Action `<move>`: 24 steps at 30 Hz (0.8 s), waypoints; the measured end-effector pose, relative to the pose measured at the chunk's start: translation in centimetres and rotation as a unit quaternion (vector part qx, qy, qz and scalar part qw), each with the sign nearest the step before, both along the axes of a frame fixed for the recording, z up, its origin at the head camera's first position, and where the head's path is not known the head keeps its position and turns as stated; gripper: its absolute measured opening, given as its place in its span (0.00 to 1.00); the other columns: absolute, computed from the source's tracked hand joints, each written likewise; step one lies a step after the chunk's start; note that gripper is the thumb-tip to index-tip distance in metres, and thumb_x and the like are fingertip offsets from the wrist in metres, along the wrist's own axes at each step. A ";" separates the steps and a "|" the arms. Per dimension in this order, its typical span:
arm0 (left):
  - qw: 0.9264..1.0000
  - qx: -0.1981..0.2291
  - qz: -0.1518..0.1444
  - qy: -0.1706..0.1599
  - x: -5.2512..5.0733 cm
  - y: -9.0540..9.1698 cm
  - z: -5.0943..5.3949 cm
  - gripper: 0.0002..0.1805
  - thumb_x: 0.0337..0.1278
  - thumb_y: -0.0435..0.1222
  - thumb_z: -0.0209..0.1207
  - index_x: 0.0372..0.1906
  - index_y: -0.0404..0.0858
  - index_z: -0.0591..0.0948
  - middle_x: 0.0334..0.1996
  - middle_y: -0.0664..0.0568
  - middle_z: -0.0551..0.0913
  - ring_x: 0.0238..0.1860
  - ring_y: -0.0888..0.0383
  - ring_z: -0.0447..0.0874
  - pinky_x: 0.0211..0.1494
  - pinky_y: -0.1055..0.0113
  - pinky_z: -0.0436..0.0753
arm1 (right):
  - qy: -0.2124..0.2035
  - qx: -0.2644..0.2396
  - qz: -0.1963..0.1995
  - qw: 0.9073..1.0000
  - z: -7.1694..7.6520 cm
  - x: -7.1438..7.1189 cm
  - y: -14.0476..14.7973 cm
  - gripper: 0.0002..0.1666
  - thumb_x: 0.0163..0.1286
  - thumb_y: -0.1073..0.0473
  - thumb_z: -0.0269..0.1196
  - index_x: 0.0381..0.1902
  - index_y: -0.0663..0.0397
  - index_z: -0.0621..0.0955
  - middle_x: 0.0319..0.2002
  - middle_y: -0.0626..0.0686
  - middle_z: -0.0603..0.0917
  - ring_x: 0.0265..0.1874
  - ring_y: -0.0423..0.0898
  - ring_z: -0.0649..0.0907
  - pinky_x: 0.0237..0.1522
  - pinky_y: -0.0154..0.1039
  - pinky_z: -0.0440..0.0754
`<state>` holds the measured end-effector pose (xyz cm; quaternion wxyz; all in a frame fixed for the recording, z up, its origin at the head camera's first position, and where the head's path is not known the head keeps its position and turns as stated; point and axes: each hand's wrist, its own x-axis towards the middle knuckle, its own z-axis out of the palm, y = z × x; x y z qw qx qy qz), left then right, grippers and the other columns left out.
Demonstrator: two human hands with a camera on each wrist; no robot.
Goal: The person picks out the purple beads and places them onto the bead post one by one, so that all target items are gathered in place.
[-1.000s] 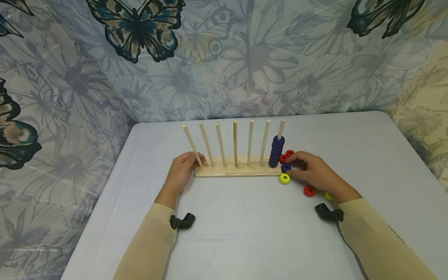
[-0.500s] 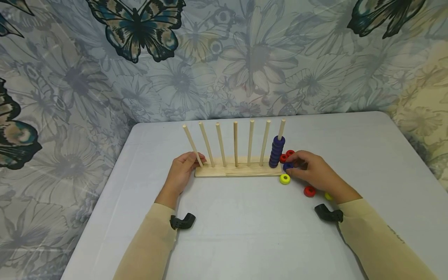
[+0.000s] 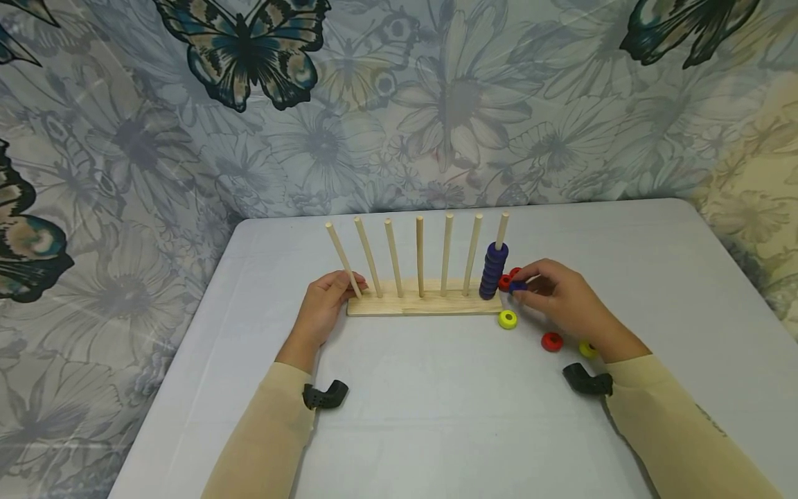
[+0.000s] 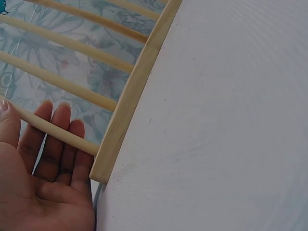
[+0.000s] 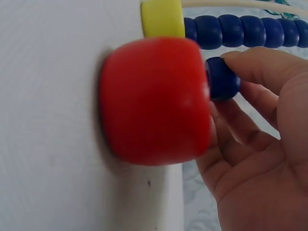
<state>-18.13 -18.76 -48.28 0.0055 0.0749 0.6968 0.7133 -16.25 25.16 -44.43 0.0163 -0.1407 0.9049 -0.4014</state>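
Note:
A wooden rack (image 3: 430,306) with a row of upright pegs stands on the table. My left hand (image 3: 325,305) is at its left end, thumb and fingers on either side of the outermost peg (image 4: 62,134). On the rightmost peg sits a stack of blue beads (image 3: 494,270). Just right of that stack, my right hand (image 3: 564,298) pinches a single blue bead (image 5: 223,78) between thumb and fingers, lifted off the table. Behind the fingertips lie two red beads (image 3: 505,283), one partly hidden.
A yellow bead (image 3: 508,319) lies by the rack's front right corner. Nearer me are a red bead (image 3: 551,342), large in the right wrist view, and another yellow bead (image 3: 587,349) beside my right wrist. A patterned cloth (image 3: 374,138) hangs behind the white table (image 3: 436,416).
My right hand has taken hold of the blue bead beside the rack and raised it slightly off the table. The left hand has stayed in place.

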 end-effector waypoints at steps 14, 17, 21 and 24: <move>1.000 0.009 0.001 -0.002 -0.1 0.0 -0.1 0.23 0.89 0.39 0.53 0.53 0.18 0.84 0.45 0.42 0.90 0.52 0.52 0.88 0.61 0.59 0.85 | 0.072 -0.054 0.010 0.996 1.6 0.6 -0.3 0.15 0.74 0.69 0.73 0.56 0.60 0.84 0.52 0.57 0.86 0.45 0.45 0.84 0.46 0.22 0.80; 1.000 0.011 0.001 -0.002 -0.1 0.0 -0.1 0.23 0.89 0.39 0.53 0.53 0.17 0.84 0.46 0.41 0.89 0.52 0.52 0.88 0.61 0.59 0.85 | 0.091 -0.075 0.014 0.993 2.0 0.7 -0.5 0.16 0.72 0.72 0.73 0.55 0.61 0.84 0.50 0.57 0.87 0.43 0.41 0.83 0.45 0.22 0.81; 1.000 0.011 0.001 -0.001 -0.1 -0.1 -0.1 0.23 0.89 0.39 0.52 0.54 0.18 0.84 0.46 0.41 0.89 0.52 0.52 0.88 0.61 0.60 0.85 | 0.113 -0.094 0.020 0.989 2.4 0.9 -0.6 0.17 0.69 0.75 0.73 0.54 0.63 0.84 0.48 0.57 0.88 0.41 0.40 0.83 0.45 0.22 0.81; 1.000 0.008 -0.001 0.000 -0.1 -0.1 -0.2 0.23 0.89 0.39 0.52 0.54 0.18 0.84 0.46 0.41 0.89 0.52 0.52 0.88 0.61 0.60 0.84 | 0.130 -0.096 0.020 0.987 2.8 1.1 -0.7 0.18 0.68 0.76 0.74 0.53 0.62 0.85 0.47 0.56 0.88 0.41 0.39 0.83 0.45 0.22 0.81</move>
